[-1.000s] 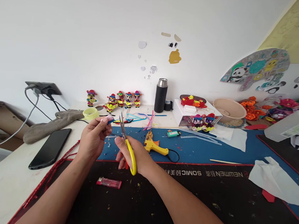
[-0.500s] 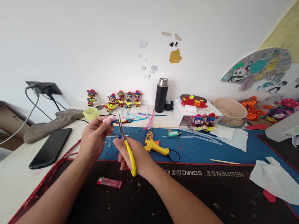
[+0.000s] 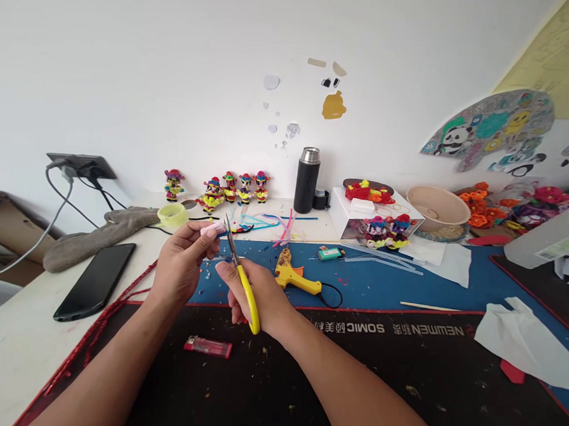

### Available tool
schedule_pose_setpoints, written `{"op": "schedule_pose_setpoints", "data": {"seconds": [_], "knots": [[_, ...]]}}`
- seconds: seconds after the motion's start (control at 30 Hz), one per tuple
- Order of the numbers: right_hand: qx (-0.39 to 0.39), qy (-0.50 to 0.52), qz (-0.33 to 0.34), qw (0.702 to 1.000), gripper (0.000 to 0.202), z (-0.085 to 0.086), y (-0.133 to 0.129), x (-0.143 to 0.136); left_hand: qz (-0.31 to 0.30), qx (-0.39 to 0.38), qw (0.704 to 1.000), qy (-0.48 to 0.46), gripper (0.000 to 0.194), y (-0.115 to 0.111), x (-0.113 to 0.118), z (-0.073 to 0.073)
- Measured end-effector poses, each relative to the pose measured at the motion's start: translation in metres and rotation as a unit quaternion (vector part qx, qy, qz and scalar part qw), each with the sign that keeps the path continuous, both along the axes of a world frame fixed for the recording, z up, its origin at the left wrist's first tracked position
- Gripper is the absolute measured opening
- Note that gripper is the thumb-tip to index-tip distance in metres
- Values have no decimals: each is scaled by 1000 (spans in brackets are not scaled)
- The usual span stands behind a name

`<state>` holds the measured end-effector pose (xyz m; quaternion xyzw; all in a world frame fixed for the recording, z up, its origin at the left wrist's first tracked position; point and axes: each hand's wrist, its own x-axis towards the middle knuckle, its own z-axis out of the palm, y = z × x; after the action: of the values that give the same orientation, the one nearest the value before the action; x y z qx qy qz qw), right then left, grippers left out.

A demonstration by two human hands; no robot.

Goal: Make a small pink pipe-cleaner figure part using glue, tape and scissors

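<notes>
Between the thumb and fingers of my left hand is a small fuzzy pale-pink piece, with a bit of blue at its right end. My right hand grips yellow-handled scissors, one finger curled below the handle. Their metal blades point up and left, nearly closed, the tips right beside the pink piece. Whether the blades touch it I cannot tell. A red lighter lies on the black mat below my hands. To the right of my right hand rests a yellow glue gun.
Several small fuzzy figures stand along the wall beside a black thermos. Left are a phone, yellow tape roll and red twisted cords. On the right are a white box, a bowl and crumpled paper.
The pink piece has turned in my left fingers, so more of its length shows and less blue is visible. The scissor blades have come closer together.
</notes>
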<state>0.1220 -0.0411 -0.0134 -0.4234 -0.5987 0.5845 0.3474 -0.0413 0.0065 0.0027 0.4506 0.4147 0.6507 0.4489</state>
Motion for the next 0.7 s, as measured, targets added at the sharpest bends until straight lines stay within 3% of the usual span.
{"op": "schedule_pose_setpoints", "data": {"seconds": [0.7], "knots": [[-22, -25, -15, 999, 59, 0, 2, 1, -11, -8, 1000, 10, 32, -2, 2, 0]]}}
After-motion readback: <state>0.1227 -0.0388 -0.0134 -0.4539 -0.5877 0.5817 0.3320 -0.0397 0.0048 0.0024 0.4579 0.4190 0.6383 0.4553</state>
